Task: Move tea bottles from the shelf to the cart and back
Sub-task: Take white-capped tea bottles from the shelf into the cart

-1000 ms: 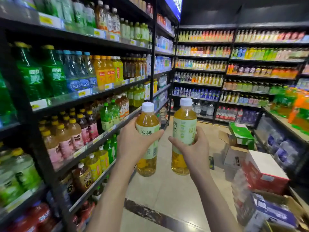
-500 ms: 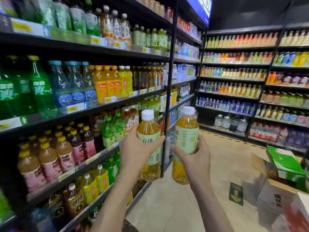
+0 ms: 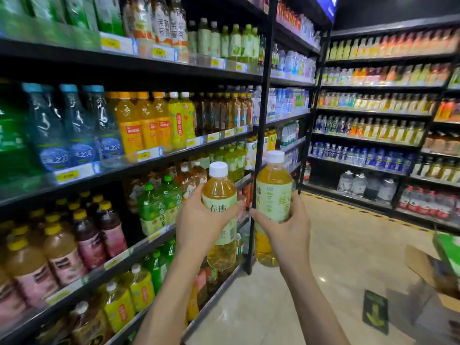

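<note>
I see my left hand (image 3: 199,226) wrapped tight round the middle of the first tea bottle (image 3: 219,195), with the thumb on its pale green label. My right hand (image 3: 286,231) is wrapped round the second tea bottle (image 3: 273,192) the same way. Both bottles stand straight up in the air, close side by side but not touching, with white caps and yellow tea, just in front of the dark shelf (image 3: 124,170) full of drinks on my left, above a shiny floor (image 3: 336,257) with a brown box (image 3: 420,265) off to the right.
</note>
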